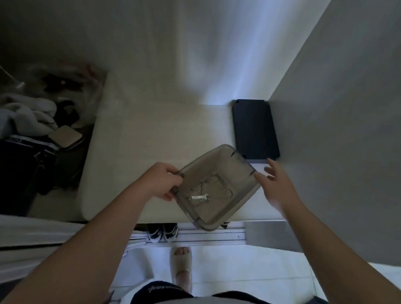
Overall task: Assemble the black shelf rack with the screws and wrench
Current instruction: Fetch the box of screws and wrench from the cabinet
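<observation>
1. The translucent grey tray [221, 154] is held above the white bench [147, 134] by the left grip [162, 181], which is curled round its left rim.
2. The right grip [277, 183] is spread wide and holds nothing, just beside the tray's right corner.
3. A small wrench [198, 197] is seen inside the tray, between the grips.
4. The black shelf panel [255, 129] is laid flat against the wall, just beyond the right grip.

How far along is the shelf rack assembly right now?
Nothing looks joined yet: a black panel lies flat, alone, on the white surface. In hand: the left hand grips a grey bin holding the small wrench; the right hand is open beside its rim. Left: all the screwing together. Screws themselves are too small to tell.
</observation>
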A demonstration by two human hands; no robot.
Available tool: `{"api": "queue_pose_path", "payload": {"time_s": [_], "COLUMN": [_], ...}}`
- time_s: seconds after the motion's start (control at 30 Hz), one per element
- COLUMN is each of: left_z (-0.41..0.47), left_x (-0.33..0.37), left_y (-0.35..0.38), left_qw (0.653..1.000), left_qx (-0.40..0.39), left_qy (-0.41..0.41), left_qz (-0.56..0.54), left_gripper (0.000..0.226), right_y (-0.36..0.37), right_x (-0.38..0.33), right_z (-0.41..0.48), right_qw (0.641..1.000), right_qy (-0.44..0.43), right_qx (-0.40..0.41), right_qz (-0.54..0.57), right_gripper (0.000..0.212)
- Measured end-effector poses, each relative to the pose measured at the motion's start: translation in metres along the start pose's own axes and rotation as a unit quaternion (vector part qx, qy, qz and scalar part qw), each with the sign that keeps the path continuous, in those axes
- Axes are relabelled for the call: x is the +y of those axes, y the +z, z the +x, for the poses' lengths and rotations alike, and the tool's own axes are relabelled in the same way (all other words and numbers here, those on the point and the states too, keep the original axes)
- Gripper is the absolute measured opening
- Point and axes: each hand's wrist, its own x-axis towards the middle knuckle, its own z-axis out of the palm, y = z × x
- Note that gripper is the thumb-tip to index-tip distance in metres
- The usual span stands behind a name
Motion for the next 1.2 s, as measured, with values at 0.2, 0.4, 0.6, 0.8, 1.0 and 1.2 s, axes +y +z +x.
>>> {"api": "queue_pose_path", "payload": {"time_s": [0.2,0.4,0.6,0.8,1.0,1.2], "left_z": [-0.050,-0.106,-0.147,-0.177,-0.197,-0.199], "left_x": [-0.015,-0.031,-0.055,-0.070,-0.073,-0.082], "left_y": [0.031,0.096,0.182,0.274,0.370,0.457], "left_qw": [0.995,0.988,0.982,0.990,0.975,0.944], "left_qx": [-0.077,-0.124,-0.141,-0.111,-0.186,-0.200], "left_qy": [-0.004,0.003,-0.002,-0.007,-0.024,0.080], "left_qz": [0.058,0.087,0.127,0.090,0.117,0.250], "left_gripper": [0.022,0.024,0.044,0.040,0.029,0.007], "right_y": [-0.028,-0.070,-0.123,-0.164,-0.179,-0.162], "right_x": [0.042,0.105,0.188,0.273,0.355,0.427], "right_z": [-0.052,-0.111,-0.177,-0.248,-0.320,-0.396], "right_qw": [0.995,0.986,0.994,0.993,0.965,0.889], "right_qy": [0.006,0.011,0.069,0.107,0.197,0.316], "right_qx": [-0.024,-0.059,-0.056,0.040,0.170,0.295], "right_qz": [-0.093,-0.153,-0.069,-0.038,0.036,0.150], "right_gripper": [0.050,0.022,0.010,0.011,0.013,0.008]}}
